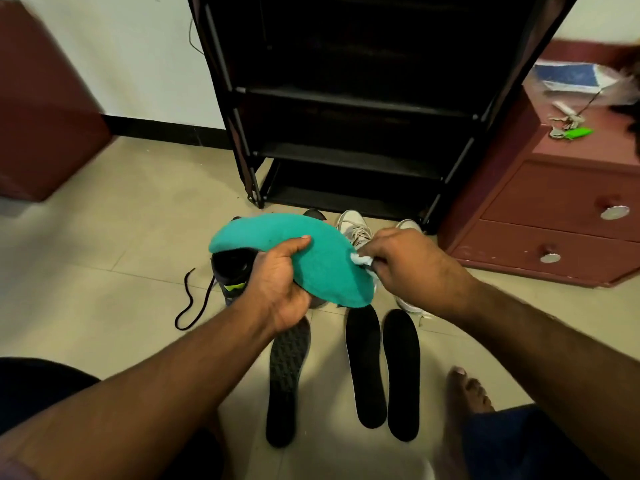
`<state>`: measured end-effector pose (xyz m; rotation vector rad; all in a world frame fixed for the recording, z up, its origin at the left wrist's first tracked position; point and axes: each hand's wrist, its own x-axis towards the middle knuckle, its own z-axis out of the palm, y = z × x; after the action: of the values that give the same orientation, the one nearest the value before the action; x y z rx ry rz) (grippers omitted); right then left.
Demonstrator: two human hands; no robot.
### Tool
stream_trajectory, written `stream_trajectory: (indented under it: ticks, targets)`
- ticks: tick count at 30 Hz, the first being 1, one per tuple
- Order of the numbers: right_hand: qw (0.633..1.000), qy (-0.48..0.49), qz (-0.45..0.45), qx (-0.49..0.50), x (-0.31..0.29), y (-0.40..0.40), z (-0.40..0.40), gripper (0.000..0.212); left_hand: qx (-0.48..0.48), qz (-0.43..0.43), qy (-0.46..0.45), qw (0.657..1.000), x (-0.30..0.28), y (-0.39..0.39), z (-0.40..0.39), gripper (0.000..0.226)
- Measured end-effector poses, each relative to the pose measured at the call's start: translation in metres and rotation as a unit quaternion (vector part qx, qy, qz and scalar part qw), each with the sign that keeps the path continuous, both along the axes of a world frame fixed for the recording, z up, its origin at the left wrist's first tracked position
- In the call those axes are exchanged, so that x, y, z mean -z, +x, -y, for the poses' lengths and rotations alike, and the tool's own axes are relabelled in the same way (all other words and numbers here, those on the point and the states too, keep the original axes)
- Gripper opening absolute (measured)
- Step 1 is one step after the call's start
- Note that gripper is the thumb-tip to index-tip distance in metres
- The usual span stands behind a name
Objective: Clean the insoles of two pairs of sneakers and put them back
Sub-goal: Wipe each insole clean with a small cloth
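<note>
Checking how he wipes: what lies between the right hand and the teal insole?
In the head view, a small white wipe pinched by the right hand presses against the teal insole.

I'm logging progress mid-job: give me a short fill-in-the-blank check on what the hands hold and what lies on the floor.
1. The left hand grips a ____-coloured insole.
2. The right hand pinches a white wipe against that insole's ____ end.
3. ____ dark insoles lie on the floor tiles.
4. The white sneakers stand in front of the black ____.

Missing words: teal; right; three; shoe rack
</note>
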<state>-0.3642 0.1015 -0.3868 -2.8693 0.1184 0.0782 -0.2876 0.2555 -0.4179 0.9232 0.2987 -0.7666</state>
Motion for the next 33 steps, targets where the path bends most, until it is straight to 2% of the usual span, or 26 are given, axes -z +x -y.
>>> stream_trajectory:
  ticks: [1,4,6,8,10,11,12,14,15,16,17,18,19,20,23,25,27,31,33]
  targets:
    - [1.000,0.022,0.017,0.014,-0.002,-0.002,0.002,0.029,-0.012,0.005,0.001,1.000,0.001,0.002,0.000,0.036]
    - [0.982,0.092,0.156,0.059,0.004,0.000,-0.001,0.026,0.004,0.036,0.010,0.999,0.005,-0.002,0.002,0.037]
    - [0.971,0.131,0.181,0.083,0.018,0.001,-0.007,0.021,0.030,0.055,0.005,0.998,0.004,-0.009,0.005,0.038]
    - [0.981,0.136,0.081,0.109,0.042,-0.002,-0.006,0.015,0.018,0.086,-0.016,0.996,0.002,-0.009,0.009,0.036]
    - [0.965,0.206,-0.056,0.152,0.066,-0.009,0.000,0.012,-0.004,0.141,-0.046,0.989,0.000,-0.004,0.009,0.034]
    - [0.928,0.304,-0.083,0.199,0.076,-0.011,0.004,0.012,0.000,0.189,-0.036,0.981,0.002,-0.002,0.008,0.032]
    - [0.863,0.423,-0.086,0.263,0.080,-0.013,0.007,0.011,0.025,0.255,0.006,0.967,0.008,-0.004,0.007,0.030]
    - [0.706,0.599,-0.081,0.370,0.093,-0.004,0.013,0.013,0.123,0.393,0.121,0.903,0.037,-0.009,0.001,0.031]
    - [0.655,0.640,-0.085,0.394,0.101,0.001,0.017,0.017,0.210,0.445,0.149,0.857,0.053,-0.014,-0.002,0.039]
    - [0.615,0.668,-0.091,0.409,0.112,0.007,0.020,0.021,0.309,0.508,0.169,0.786,0.077,-0.015,-0.004,0.052]
    - [0.586,0.686,-0.100,0.421,0.125,0.010,0.022,0.023,0.396,0.593,0.186,0.676,0.101,-0.014,-0.006,0.067]
    - [0.558,0.699,-0.109,0.433,0.143,0.014,0.020,0.025,0.463,0.665,0.212,0.547,0.124,-0.011,-0.008,0.077]
    - [0.539,0.704,-0.112,0.449,0.162,0.016,0.018,0.025,0.502,0.704,0.242,0.441,0.141,-0.009,-0.010,0.083]
    - [0.524,0.706,-0.111,0.463,0.179,0.016,0.014,0.027,0.526,0.717,0.263,0.373,0.154,-0.007,-0.011,0.085]
    - [0.502,0.698,-0.101,0.501,0.234,0.011,-0.003,0.027,0.585,0.718,0.286,0.247,0.190,-0.003,-0.008,0.083]
    - [0.508,0.684,-0.091,0.516,0.259,0.009,-0.010,0.023,0.601,0.711,0.309,0.194,0.213,0.000,-0.009,0.081]
    - [0.530,0.662,-0.079,0.524,0.282,0.014,-0.014,0.025,0.594,0.710,0.334,0.176,0.240,0.003,-0.011,0.080]
    - [0.575,0.620,-0.093,0.526,0.315,0.025,-0.018,0.023,0.580,0.692,0.389,0.182,0.278,0.009,-0.011,0.079]
    - [0.605,0.596,-0.084,0.522,0.333,0.031,-0.019,0.023,0.577,0.658,0.428,0.225,0.290,0.016,-0.014,0.087]
